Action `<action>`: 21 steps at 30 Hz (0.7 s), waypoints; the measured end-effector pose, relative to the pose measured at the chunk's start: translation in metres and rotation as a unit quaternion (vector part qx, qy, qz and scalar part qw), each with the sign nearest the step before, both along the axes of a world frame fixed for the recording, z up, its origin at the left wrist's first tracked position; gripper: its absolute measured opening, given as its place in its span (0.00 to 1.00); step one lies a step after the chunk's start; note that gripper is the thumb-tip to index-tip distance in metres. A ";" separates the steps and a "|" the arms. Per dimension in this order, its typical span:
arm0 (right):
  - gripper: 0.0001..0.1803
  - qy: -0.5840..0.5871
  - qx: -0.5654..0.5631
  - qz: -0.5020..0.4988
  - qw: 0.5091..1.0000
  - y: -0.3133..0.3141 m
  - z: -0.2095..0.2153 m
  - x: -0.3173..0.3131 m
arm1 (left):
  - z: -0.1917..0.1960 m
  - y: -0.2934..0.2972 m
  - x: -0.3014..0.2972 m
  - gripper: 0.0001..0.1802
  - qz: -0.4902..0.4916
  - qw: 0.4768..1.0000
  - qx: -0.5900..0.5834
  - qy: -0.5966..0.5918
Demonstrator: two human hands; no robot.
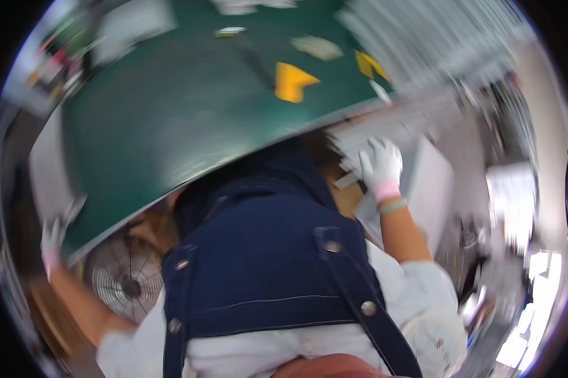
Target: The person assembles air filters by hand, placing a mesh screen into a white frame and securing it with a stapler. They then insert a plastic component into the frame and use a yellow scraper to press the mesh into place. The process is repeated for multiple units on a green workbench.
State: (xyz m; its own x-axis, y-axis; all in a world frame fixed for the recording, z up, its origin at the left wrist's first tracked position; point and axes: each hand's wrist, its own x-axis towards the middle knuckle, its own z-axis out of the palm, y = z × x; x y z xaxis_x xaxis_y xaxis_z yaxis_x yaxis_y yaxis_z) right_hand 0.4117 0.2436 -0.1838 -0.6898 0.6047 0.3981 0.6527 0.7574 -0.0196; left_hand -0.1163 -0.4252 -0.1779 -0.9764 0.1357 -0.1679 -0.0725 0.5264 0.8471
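My left hand (pixel 54 238), in a white glove with a pink cuff, is at the near left corner of the green tabletop (pixel 170 120). A small pale piece (pixel 76 209) shows by its fingertips. Blur hides whether the fingers grip it or the table's edge. My right hand (pixel 381 165), gloved the same way, is at a stack of pale flat sheets (pixel 372 135) to the right of the table's front edge. Its fingers are stretched out and a little apart, and nothing shows in them. Beside that hand stands a white panel or box side (pixel 430 179).
On the table lie an orange-yellow folded piece (pixel 291 82), a pale crumpled piece (pixel 317 47), a yellow piece (pixel 367 64) and a small cutter-like tool (pixel 230 32). Large grey stacked sheets (pixel 429 38) fill the far right. A round fan (pixel 127 280) stands below the table's left front edge.
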 end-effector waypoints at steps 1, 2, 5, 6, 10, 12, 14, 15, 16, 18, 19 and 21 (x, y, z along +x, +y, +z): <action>0.20 -0.026 -0.052 0.051 0.997 -0.013 -0.003 -0.024 | 0.033 0.038 0.016 0.34 -0.135 0.966 -0.203 0.088; 0.21 -0.005 -0.085 0.124 0.989 -0.027 -0.007 -0.051 | 0.022 0.024 0.016 0.37 -0.084 0.971 -0.186 0.125; 0.20 0.015 -0.086 0.230 0.969 -0.056 -0.020 -0.105 | 0.042 0.046 0.010 0.33 -0.030 0.943 -0.310 0.112; 0.20 0.013 -0.096 0.269 0.958 -0.058 -0.021 -0.121 | 0.034 0.037 0.015 0.29 0.010 0.926 -0.351 0.140; 0.20 0.029 -0.081 0.351 0.932 -0.057 -0.018 -0.176 | 0.045 0.059 0.005 0.30 0.084 0.880 -0.462 0.071; 0.20 0.041 -0.074 0.362 0.928 -0.072 0.001 -0.195 | 0.081 0.050 0.005 0.30 0.146 0.899 -0.403 0.085; 0.20 0.038 -0.071 0.367 0.927 -0.070 0.002 -0.207 | 0.095 0.047 0.006 0.37 0.190 0.906 -0.369 0.088; 0.20 0.035 -0.073 0.367 0.927 -0.070 0.001 -0.210 | 0.096 0.042 0.005 0.37 0.188 0.917 -0.339 0.098; 0.20 0.026 -0.080 0.363 0.928 -0.069 -0.004 -0.213 | 0.095 0.038 0.004 0.37 0.184 0.927 -0.308 0.108; 0.21 0.004 -0.098 0.347 0.933 -0.070 -0.007 -0.211 | 0.100 0.035 0.002 0.36 0.203 0.934 -0.262 0.135; 0.21 -0.006 -0.107 0.337 0.935 -0.070 -0.008 -0.211 | 0.105 0.037 0.003 0.35 0.226 0.930 -0.247 0.153; 0.21 0.001 -0.111 0.344 0.932 -0.068 -0.010 -0.215 | 0.108 0.029 -0.004 0.35 0.264 0.930 -0.186 0.176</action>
State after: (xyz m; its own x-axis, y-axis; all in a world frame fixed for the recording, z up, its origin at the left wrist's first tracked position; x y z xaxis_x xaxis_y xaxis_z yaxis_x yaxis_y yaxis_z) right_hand 0.1970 0.1755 -0.1936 -0.9441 0.0862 0.3182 0.0127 0.9740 -0.2261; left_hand -0.1201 -0.3958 -0.0698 -0.8942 -0.3809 0.2352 -0.1563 0.7580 0.6333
